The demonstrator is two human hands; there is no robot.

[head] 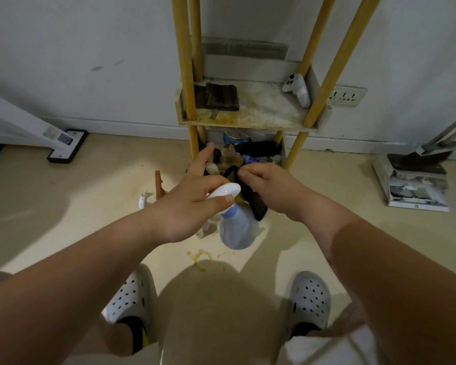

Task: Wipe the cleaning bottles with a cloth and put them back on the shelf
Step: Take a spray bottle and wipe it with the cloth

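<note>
Straight ahead against the wall stands the shelf [248,117], its yellow posts rising past a stained middle tier that has bare board between a folded dark rag [220,97] and a white controller [296,89]; the lower tier is crowded. Between the shelf and the person's feet, held above the floor, hangs the spray bottle [237,227], its long axis close to upright, white head toward the camera and pale body pointing down. The cloth [250,201] lies against the bottle's right shoulder, just beside the neck. The left hand [187,206] grips the spray head, thumb and fingers clamped round it with one finger stretched forward. The right hand [271,188], on the cloth's side, pinches the cloth's top edge between thumb and fingers, so the wiping stroke looks set to run down the body from there
</note>
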